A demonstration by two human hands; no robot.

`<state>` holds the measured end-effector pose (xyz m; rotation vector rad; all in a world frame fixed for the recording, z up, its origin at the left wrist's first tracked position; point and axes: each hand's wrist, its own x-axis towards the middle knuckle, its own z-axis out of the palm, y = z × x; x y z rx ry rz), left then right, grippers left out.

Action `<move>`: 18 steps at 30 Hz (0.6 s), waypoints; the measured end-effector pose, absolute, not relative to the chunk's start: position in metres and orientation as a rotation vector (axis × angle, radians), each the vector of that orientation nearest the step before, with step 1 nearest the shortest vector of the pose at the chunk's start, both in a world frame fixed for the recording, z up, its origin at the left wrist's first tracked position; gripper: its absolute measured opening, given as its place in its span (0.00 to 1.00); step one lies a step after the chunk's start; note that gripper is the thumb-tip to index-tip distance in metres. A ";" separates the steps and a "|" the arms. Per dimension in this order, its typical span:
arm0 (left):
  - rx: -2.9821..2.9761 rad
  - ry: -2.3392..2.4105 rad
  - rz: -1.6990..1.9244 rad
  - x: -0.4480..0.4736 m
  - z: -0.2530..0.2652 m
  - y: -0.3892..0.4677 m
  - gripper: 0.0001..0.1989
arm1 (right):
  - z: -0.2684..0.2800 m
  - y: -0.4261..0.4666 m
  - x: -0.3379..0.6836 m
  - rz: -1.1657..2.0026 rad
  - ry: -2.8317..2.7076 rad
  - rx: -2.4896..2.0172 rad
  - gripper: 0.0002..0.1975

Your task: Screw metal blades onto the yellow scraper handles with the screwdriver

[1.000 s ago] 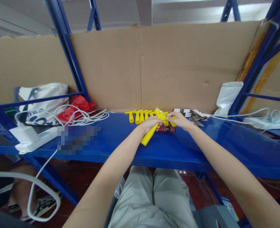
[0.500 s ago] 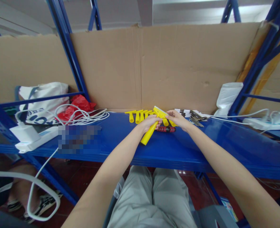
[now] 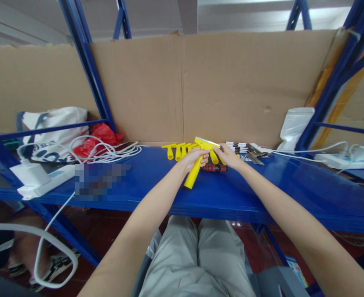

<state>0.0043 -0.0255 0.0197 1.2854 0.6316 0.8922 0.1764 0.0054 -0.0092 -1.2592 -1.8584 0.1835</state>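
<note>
My left hand (image 3: pixel 194 159) is wrapped round the neck of a yellow scraper (image 3: pixel 194 175). Its handle slants down toward me, and a pale metal strip runs along its wide head. The fingers of my right hand (image 3: pixel 230 157) close on the right end of that head. Behind my hands, several more yellow scrapers (image 3: pixel 178 153) lie in a row on the blue shelf. A red and black tool handle, looking like a screwdriver (image 3: pixel 214 168), lies just beneath the held scraper. To the right are small metal bits (image 3: pixel 245 158) and flat metal pieces (image 3: pixel 255 155).
Small black-and-white packets (image 3: pixel 236 147) lie behind my right hand. White cables (image 3: pixel 120 152), a red plastic bag (image 3: pixel 103 138), a cloth bag (image 3: pixel 61 132) and a power strip (image 3: pixel 50 183) occupy the left. A cardboard sheet (image 3: pixel 231 86) stands behind the blue shelf (image 3: pixel 293 194). A white pouch (image 3: pixel 296 128) leans at right.
The held scraper has turned slightly, so its head sits further left and its handle is steeper. My right hand's fingers have shifted along with the head's right end.
</note>
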 end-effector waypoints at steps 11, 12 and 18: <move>1.098 0.824 0.993 -0.003 0.016 -0.015 0.15 | 0.017 -0.021 0.198 0.301 -2.324 -1.503 0.21; 1.084 0.844 1.000 -0.003 0.016 -0.014 0.15 | 0.018 -0.024 0.199 0.358 -2.381 -1.508 0.22; 1.006 0.921 1.030 -0.005 0.012 -0.008 0.13 | 0.020 -0.031 0.196 0.421 -2.569 -1.588 0.22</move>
